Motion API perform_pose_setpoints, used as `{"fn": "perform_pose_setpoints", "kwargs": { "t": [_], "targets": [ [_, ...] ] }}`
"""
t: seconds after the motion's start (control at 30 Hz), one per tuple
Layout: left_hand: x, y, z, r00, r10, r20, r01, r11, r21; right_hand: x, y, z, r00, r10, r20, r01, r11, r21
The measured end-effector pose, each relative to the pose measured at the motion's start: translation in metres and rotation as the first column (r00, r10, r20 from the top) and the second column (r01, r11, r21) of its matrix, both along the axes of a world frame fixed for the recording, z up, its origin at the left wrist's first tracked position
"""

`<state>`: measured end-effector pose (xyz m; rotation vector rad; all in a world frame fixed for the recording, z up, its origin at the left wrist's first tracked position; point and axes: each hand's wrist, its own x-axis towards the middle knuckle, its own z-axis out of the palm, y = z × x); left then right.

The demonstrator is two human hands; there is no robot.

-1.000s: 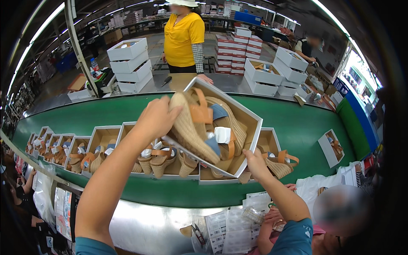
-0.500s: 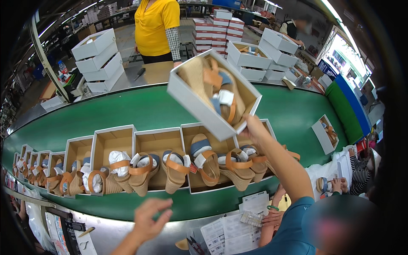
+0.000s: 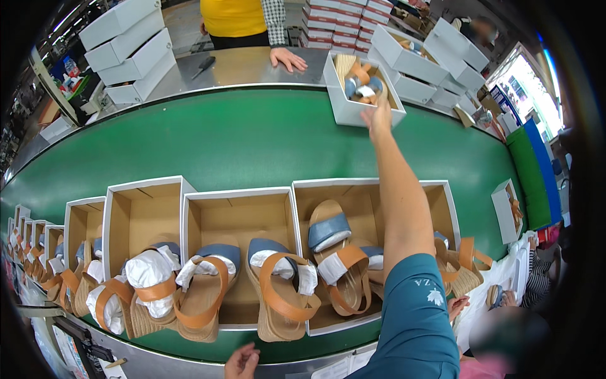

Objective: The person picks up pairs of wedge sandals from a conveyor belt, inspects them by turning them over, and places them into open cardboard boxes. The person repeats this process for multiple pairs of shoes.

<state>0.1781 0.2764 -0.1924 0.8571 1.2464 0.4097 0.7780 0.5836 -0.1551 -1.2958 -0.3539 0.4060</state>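
Observation:
My right arm reaches far across the green conveyor belt point(image 3: 252, 139). At its end, my right hand point(image 3: 379, 119) grips the near wall of a white shoe box point(image 3: 350, 112). Inside that box lie wedge sandals point(image 3: 361, 81) with blue and tan straps and white paper stuffing. The box sits at the belt's far edge, by the metal ledge. Low in the view, my left hand point(image 3: 242, 362) is partly cut off, fingers loosely apart and holding nothing. Just beyond it, an espadrille sandal point(image 3: 282, 303) leans over the near edge of an open box point(image 3: 243, 197).
Open boxes with sandals line the near side of the belt, running left. A person's hand point(image 3: 288, 59) rests on the metal counter point(image 3: 243, 66) opposite. White boxes point(image 3: 129, 60) stand stacked at the far left, more point(image 3: 410, 57) at the far right. Another box point(image 3: 505, 211) stands rightward.
My right hand has carried the sandal box away from me to the belt's far edge and lowered it. My left hand has dropped toward the lower edge. The view has shifted closer to the row.

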Motion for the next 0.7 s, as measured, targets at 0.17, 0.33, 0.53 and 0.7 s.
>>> {"fn": "perform_pose_setpoints", "kwargs": {
  "t": [0.17, 0.33, 0.53, 0.7],
  "targets": [
    [0.03, 0.039, 0.014, 0.963, 0.098, 0.252, -0.089, 0.995, -0.045, 0.005, -0.084, 0.069, 0.893, 0.303, 0.332, -0.081, 0.835, -0.544],
    [0.056, 0.068, 0.027, 0.917, 0.271, 0.291, -0.138, 0.903, -0.406, -0.041, -0.253, 0.147, 0.814, 0.329, 0.478, 0.033, 0.796, -0.604],
    [0.063, 0.085, 0.004, 0.842, 0.419, 0.341, -0.22, 0.842, -0.492, -0.086, -0.335, 0.127, 0.621, 0.682, 0.385, 0.057, 0.451, -0.891],
    [0.064, 0.07, 0.004, 0.83, 0.439, 0.343, -0.255, 0.846, -0.468, -0.076, -0.283, 0.068, 0.463, 0.886, 0.005, -0.046, 0.03, -0.998]
  ]
}}
